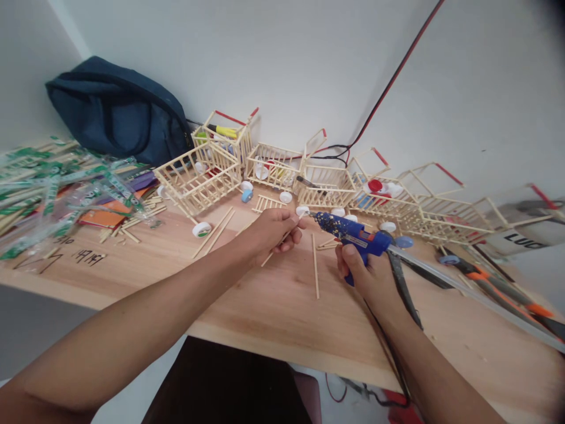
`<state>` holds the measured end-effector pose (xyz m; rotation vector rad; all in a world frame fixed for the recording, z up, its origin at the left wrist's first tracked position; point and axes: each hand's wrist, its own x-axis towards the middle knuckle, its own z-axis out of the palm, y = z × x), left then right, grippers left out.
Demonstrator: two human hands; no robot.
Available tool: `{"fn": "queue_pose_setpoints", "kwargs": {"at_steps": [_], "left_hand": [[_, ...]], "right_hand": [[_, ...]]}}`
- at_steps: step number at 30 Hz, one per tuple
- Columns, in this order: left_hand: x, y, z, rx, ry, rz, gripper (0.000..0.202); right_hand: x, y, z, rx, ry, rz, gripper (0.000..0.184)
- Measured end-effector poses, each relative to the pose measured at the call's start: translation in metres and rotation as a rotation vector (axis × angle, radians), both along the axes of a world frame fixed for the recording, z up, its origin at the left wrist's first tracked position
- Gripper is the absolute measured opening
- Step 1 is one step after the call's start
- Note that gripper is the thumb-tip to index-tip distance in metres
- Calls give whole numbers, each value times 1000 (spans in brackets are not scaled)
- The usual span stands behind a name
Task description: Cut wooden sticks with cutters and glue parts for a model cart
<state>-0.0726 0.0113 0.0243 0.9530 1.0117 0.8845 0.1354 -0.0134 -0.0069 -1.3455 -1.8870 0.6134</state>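
My right hand [368, 274] is wrapped round the handle of a blue glue gun [348, 232], and a long clear glue stick [424, 265] runs out of its back end. The gun's nozzle points left, close to the fingertips of my left hand [278, 232]. Those fingers are closed on a thin wooden stick [268, 258], whose upper end is at the nozzle tip. Just beyond the fingers sits a white bottle cap [302, 210]. Another loose stick [315, 265] lies on the table between my hands.
Several small stick-built carts [198, 182] with bottle-cap wheels line the wall. At left lie wrapped sticks [44, 188] and a dark blue bag [119, 112]. Orange-handled pliers [485, 280] lie at right. A black cord hangs beside my right arm over the table edge [282, 347].
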Motion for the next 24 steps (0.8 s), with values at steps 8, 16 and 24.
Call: {"fn": "queue_pose_setpoints", "kwargs": {"at_steps": [8,16,24], "left_hand": [[0,-1,1,7,12,-1,21],[-1,0,1,9,1,-5,20],[0,0,1,-1,0,1,20]], "right_hand": [[0,0,-1,-11,6,-2,51],[0,-1,0,-29,10,1,52],[1,0,-1,-23,-2,0,51]]}}
